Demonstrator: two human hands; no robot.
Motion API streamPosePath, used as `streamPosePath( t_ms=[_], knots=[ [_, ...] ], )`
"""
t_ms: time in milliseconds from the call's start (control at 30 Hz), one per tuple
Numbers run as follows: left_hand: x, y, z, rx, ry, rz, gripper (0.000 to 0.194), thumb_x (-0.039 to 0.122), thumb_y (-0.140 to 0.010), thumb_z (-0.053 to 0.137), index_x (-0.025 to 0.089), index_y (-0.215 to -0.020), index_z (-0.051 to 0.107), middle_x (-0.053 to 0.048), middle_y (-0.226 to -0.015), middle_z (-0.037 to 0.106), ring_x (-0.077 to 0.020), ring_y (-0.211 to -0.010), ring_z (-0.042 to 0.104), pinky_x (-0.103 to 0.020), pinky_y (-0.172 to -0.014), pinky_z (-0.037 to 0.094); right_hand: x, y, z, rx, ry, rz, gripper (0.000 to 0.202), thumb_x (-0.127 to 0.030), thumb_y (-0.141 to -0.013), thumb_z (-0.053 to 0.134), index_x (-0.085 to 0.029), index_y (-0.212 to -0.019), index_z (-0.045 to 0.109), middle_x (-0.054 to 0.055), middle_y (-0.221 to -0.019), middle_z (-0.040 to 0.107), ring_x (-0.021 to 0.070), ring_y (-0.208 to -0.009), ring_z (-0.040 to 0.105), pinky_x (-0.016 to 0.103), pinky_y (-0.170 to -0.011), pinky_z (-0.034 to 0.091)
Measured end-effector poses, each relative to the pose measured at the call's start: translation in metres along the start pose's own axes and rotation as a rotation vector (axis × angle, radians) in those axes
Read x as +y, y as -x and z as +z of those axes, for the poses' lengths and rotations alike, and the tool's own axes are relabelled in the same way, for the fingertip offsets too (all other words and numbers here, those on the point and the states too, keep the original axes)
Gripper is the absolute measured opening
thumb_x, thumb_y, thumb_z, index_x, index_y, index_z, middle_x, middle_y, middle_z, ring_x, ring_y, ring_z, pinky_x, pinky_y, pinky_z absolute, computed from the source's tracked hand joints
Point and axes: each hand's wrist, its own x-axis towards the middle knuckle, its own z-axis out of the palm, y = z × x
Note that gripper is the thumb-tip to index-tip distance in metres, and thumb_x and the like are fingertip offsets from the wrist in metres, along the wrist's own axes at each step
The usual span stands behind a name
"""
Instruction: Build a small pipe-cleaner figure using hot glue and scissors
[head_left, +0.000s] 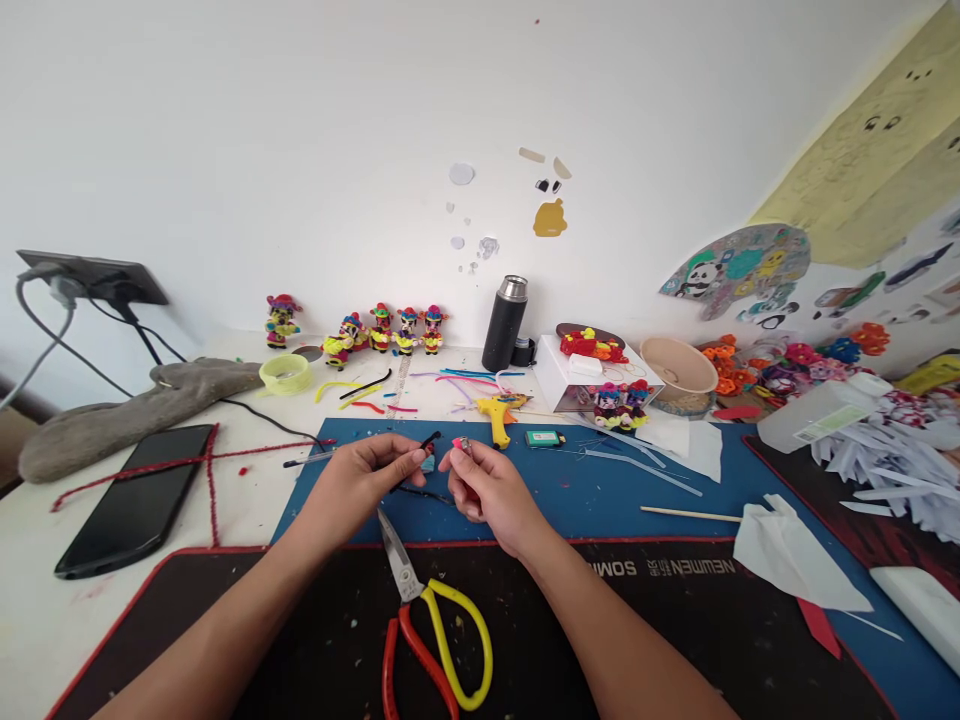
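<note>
My left hand (381, 472) is closed, pinching a black pipe cleaner (430, 439) between thumb and fingers. A small reddish and light blue bit shows beside that thumb, too small to name. Close by on the right, my right hand (491, 487) is closed with its fingers curled. A small pink and whitish piece (459, 443) sticks up from its pinch; its kind is unclear. Below both hands, scissors (405, 580) with one red and one yellow handle lie slightly spread on the black mat (570, 640). Another dark strand (424, 494) rests on the blue mat (540, 490).
A yellow glue gun (495, 418) and a green-labelled lighter (544, 438) lie beyond my hands. Behind stand a black thermos (505, 325), several small figurines (381, 328) and a white box (559, 375). A phone (139, 500) lies left; a tissue (795, 555) lies right.
</note>
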Motion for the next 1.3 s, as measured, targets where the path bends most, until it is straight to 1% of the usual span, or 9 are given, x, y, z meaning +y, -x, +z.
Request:
streamPosePath(
  t_ms=[200,333,467,567,700,933,1067,1200,1300],
  knots=[
    [-0.006,-0.002,0.002,-0.025,0.075,0.002,0.042,0.062,-0.071,0.086,0.023,-0.082,0.077,-0.005,-0.072,0.079,-0.0237,-0.072,0.070,-0.032,-0.074,0.054,0.002,-0.001,0.000,-0.028,-0.007,0.016,0.049,-0.067,-0.088,0.073,-0.020,-0.089,0.061,-0.008,-0.058,0.046,0.0067,-0.045,0.028,0.023,-0.043,0.015],
    [-0.008,-0.003,0.002,-0.036,0.074,0.007,0.042,0.063,-0.072,0.086,0.023,-0.082,0.076,-0.005,-0.072,0.079,-0.0233,-0.072,0.070,-0.032,-0.075,0.054,0.000,0.000,0.001,-0.065,-0.010,0.033,0.056,-0.074,-0.083,0.075,-0.021,-0.080,0.055,-0.010,-0.057,0.037,0.0070,-0.047,0.023,0.024,-0.045,0.013],
    [-0.005,-0.001,0.004,-0.041,0.042,0.017,0.045,0.066,-0.072,0.084,0.023,-0.079,0.076,-0.005,-0.071,0.078,-0.0240,-0.071,0.070,-0.033,-0.074,0.054,-0.001,0.003,0.003,-0.098,0.035,0.016,0.063,-0.079,-0.082,0.073,-0.023,-0.072,0.048,-0.011,-0.057,0.028,0.0073,-0.049,0.018,0.025,-0.046,0.014],
    [-0.001,0.000,0.005,-0.038,0.046,0.014,0.045,0.067,-0.069,0.084,0.024,-0.077,0.076,-0.004,-0.070,0.077,-0.0243,-0.071,0.070,-0.033,-0.073,0.055,0.002,0.003,0.004,-0.094,0.069,0.007,0.066,-0.083,-0.081,0.071,-0.023,-0.068,0.046,-0.010,-0.057,0.028,0.0076,-0.049,0.019,0.026,-0.046,0.016],
    [-0.001,0.000,0.006,-0.048,0.056,0.010,0.043,0.065,-0.070,0.085,0.024,-0.077,0.076,-0.004,-0.070,0.077,-0.0237,-0.070,0.070,-0.032,-0.073,0.056,0.009,0.001,0.002,-0.044,0.154,-0.020,0.067,-0.085,-0.083,0.066,-0.023,-0.066,0.046,-0.009,-0.054,0.029,0.0092,-0.050,0.023,0.026,-0.046,0.018],
    [-0.008,0.000,0.006,-0.071,-0.019,0.052,0.037,0.060,-0.078,0.080,0.024,-0.082,0.077,-0.004,-0.075,0.078,-0.0235,-0.074,0.071,-0.032,-0.074,0.053,0.013,0.001,0.003,0.026,0.323,-0.061,0.061,-0.076,-0.092,0.061,-0.024,-0.063,0.047,-0.006,-0.053,0.033,0.0113,-0.051,0.025,0.028,-0.048,0.020],
    [-0.013,-0.001,0.006,-0.087,-0.032,0.053,0.036,0.059,-0.082,0.078,0.024,-0.084,0.077,-0.004,-0.077,0.078,-0.0232,-0.075,0.071,-0.032,-0.076,0.053,0.015,0.001,0.003,0.066,0.385,-0.068,0.060,-0.068,-0.095,0.060,-0.024,-0.060,0.039,-0.006,-0.052,0.033,0.0111,-0.050,0.026,0.029,-0.049,0.020],
    [-0.013,-0.001,0.006,-0.092,0.002,0.042,0.038,0.060,-0.080,0.080,0.023,-0.085,0.076,-0.004,-0.078,0.079,-0.0234,-0.075,0.071,-0.032,-0.076,0.054,0.021,-0.002,0.003,0.097,0.436,-0.074,0.056,-0.062,-0.097,0.058,-0.024,-0.060,0.039,-0.006,-0.052,0.036,0.0111,-0.051,0.029,0.028,-0.051,0.021],
    [-0.009,0.000,0.005,-0.090,0.002,0.028,0.039,0.061,-0.078,0.079,0.023,-0.083,0.075,-0.004,-0.076,0.078,-0.0231,-0.075,0.070,-0.032,-0.076,0.054,0.025,-0.003,0.004,0.110,0.448,-0.063,0.055,-0.060,-0.096,0.058,-0.024,-0.059,0.039,-0.006,-0.051,0.037,0.0110,-0.051,0.030,0.028,-0.050,0.022]
  ],
)
